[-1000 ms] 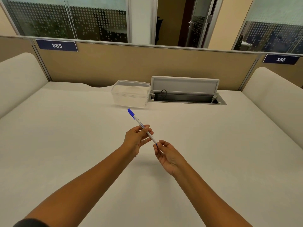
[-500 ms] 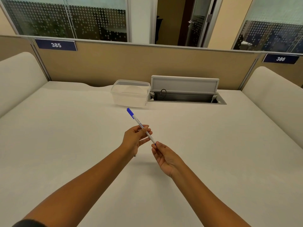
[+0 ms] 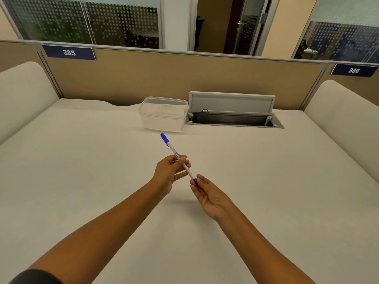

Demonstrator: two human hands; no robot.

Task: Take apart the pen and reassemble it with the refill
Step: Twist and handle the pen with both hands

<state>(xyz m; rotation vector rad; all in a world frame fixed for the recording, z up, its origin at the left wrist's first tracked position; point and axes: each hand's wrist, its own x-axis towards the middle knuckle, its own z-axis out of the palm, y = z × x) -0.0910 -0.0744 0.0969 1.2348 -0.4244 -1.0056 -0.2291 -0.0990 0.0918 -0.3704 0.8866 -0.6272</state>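
Observation:
A white pen [image 3: 178, 157] with a blue cap at its far end and a blue piece at its near end is held slantwise above the middle of the white desk [image 3: 82, 171]. My left hand [image 3: 169, 173] grips the barrel around its middle between thumb and fingers. My right hand [image 3: 208, 193] pinches the blue near end with thumb and fingertips, palm turned up. The pen is in one piece; no refill shows.
A clear plastic box [image 3: 163, 113] with a lid stands at the back centre. Right beside it an open cable hatch [image 3: 232, 114] is sunk in the desk, its flap raised. A tan partition [image 3: 184, 78] closes the far edge, and padded side panels flank both sides.
Both hands have stayed nearly in place with the pen. My right hand's fingers have shifted slightly around the blue near end.

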